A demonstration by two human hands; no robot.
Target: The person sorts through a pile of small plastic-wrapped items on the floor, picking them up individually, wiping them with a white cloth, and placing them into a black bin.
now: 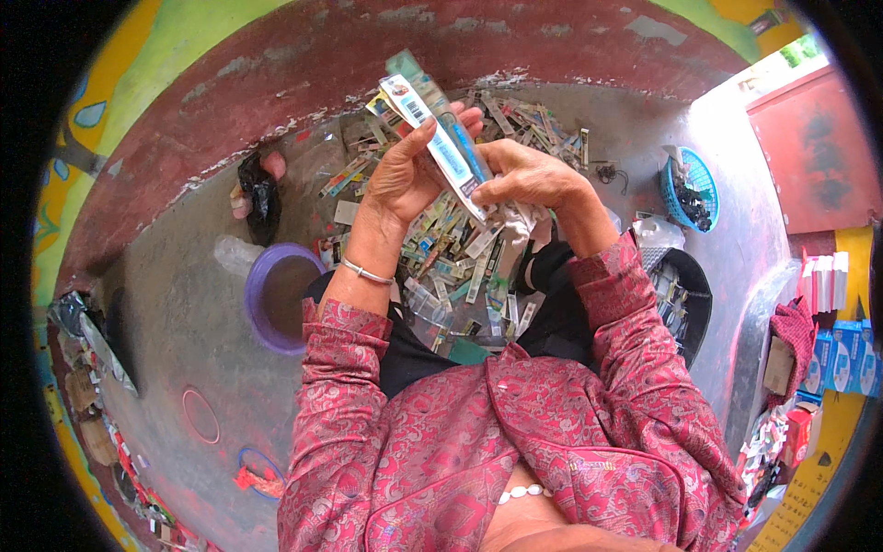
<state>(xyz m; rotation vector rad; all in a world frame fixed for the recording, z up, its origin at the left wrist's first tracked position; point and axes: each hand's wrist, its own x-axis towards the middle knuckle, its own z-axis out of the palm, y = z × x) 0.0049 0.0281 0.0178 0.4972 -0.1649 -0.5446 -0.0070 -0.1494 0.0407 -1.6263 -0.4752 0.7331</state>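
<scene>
Both hands are raised in front of me over a pile of narrow packs. Between them is a long, narrow flat pack (440,138) with a white printed card and a clear blue-green plastic side, tilted with its far end to the left. My left hand (403,179) supports it from the left, thumb along the card's edge. My right hand (535,175) pinches its near right end. A crumpled whitish cloth (517,221) hangs beneath the right hand; whether those fingers grip it too is hidden. The loose packs (441,241) lie on the floor between my legs.
A purple basin (251,299) stands left of my legs, near a black plastic bag (264,207). At right are a black tub (701,293) holding packs and a blue basket (669,189) with dark contents. Blue boxes (839,357) line the right side; a maroon wall (276,60) curves behind the pile.
</scene>
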